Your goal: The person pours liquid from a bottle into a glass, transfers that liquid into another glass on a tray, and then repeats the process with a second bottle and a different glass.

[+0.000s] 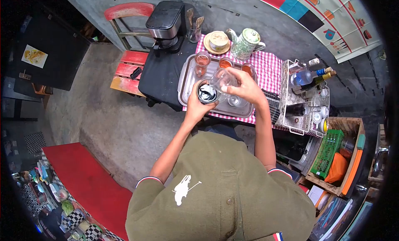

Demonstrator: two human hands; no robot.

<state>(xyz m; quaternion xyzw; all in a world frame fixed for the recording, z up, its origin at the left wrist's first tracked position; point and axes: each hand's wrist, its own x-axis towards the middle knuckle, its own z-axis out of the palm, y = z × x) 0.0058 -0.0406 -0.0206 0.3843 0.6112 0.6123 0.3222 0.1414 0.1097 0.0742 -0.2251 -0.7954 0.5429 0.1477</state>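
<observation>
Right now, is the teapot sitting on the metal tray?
No. The teapot stands on the red checked cloth behind the metal tray, beside a lidded bowl.

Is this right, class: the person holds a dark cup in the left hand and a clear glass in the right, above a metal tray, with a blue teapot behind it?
Not quite. The head view shows the teapot is green and white, not blue. The rest holds: left hand on the dark cup, right hand on the clear glass, above the metal tray.
</observation>
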